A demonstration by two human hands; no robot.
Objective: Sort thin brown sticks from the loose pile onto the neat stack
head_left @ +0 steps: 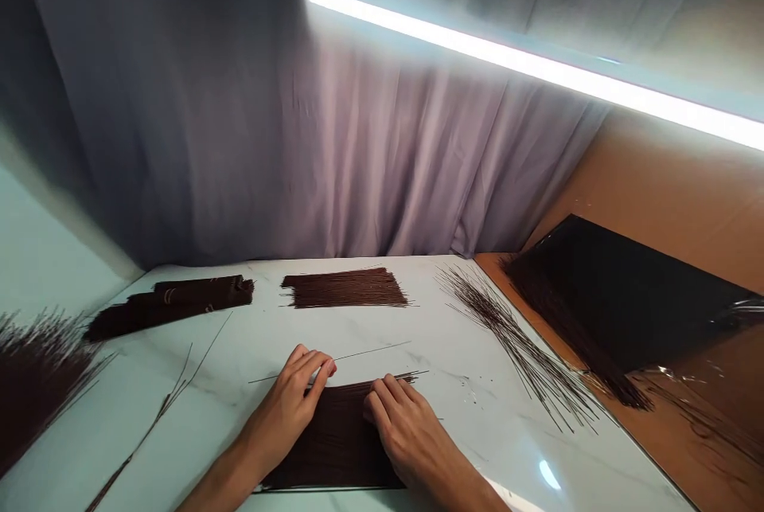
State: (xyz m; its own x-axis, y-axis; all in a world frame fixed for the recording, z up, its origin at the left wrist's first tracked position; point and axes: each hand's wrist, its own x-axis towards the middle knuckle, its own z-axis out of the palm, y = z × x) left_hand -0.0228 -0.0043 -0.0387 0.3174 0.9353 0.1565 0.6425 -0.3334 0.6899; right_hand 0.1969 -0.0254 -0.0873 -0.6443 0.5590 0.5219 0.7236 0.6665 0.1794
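Sticks, thin and dark, lie as a flat sheet point(343, 436) on the tabletop point(251, 353). Both hands rest flat on its far edge, left hand point(292, 404) and right hand point(411, 432), grasping nothing. They look light, brittle, prone to roll; pressing from above suits better than pinching.

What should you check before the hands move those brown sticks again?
1. Left hand on the flat stick layer: ok, fingers rest on its top edge.
2. Right hand on the layer: ok.
3. Layer's stick ends even: not ok, a few poke out at the top right.
4. Single stick clear of the layer: ok, it lies just beyond.
5. Either hand gripping sticks: cannot tell.
6. Far batch out of the way: ok.
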